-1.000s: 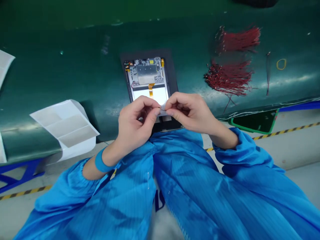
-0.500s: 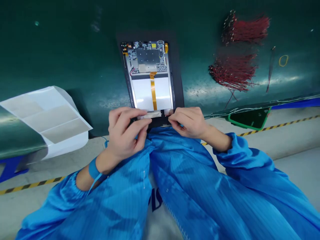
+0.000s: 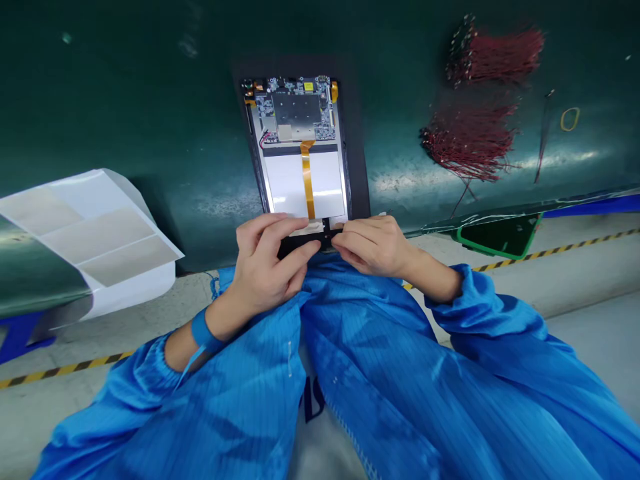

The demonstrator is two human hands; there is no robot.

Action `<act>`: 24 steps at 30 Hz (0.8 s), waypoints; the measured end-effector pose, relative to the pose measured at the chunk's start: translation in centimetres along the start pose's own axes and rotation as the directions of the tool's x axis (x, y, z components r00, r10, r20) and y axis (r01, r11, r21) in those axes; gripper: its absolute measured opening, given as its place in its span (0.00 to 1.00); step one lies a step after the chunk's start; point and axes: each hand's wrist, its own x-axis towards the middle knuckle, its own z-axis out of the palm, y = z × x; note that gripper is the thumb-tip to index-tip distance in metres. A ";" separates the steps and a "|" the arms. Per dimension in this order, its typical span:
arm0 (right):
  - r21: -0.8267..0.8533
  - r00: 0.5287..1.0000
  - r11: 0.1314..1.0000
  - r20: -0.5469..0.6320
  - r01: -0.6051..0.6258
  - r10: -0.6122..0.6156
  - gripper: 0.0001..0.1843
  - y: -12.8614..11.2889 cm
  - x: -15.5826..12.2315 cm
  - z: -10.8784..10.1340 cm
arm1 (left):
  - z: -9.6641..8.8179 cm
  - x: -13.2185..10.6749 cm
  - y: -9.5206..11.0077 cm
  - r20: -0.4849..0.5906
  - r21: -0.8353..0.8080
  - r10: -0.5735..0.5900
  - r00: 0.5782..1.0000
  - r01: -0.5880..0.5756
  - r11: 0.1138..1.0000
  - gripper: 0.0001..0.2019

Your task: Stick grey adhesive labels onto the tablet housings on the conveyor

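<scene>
An opened tablet (image 3: 300, 147) lies on a dark mat (image 3: 357, 133) on the green bench, its circuit board at the far end and an orange flex cable (image 3: 307, 180) running down a white panel. My left hand (image 3: 265, 263) and my right hand (image 3: 373, 247) meet at the tablet's near edge, fingers bent and pressed down on a pale strip of tape (image 3: 307, 229) there. Fingertips of both hands touch the strip and the black lower border; most of the strip is hidden under them.
Two bunches of red wires (image 3: 470, 137) lie at the right, with a thin dark tool (image 3: 544, 133) and a yellow ring (image 3: 569, 119) beyond. A white sheet of liner with pale tape pieces (image 3: 90, 227) hangs over the bench edge at the left. A green-rimmed tray (image 3: 500, 237) sits lower right.
My hands came down from holding the strip in the air to the tablet's near edge, then closed toward each other over the strip. The view shifted so the tablet sits higher.
</scene>
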 end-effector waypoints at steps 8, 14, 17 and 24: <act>-0.024 0.998 1.000 0.062 -0.002 0.003 0.14 0.2 -0.2 -0.1 | 0.4 0.8 0.3 -0.042 0.077 0.140 0.989 -0.137 0.988 0.16; 0.006 0.997 1.000 0.081 0.006 -0.006 0.13 0.0 -0.3 -0.3 | 1.1 0.8 0.7 -0.087 0.140 0.201 0.976 -0.188 0.972 0.14; 0.054 0.995 0.998 0.101 -0.012 0.006 0.08 0.4 -0.1 -1.0 | 1.6 0.7 1.7 -0.095 0.173 0.223 0.970 -0.205 0.963 0.15; 0.109 0.937 0.953 -0.182 -0.282 0.298 0.07 5.6 5.8 -2.5 | -3.8 4.3 1.0 -0.024 0.103 0.178 0.984 -0.175 0.979 0.15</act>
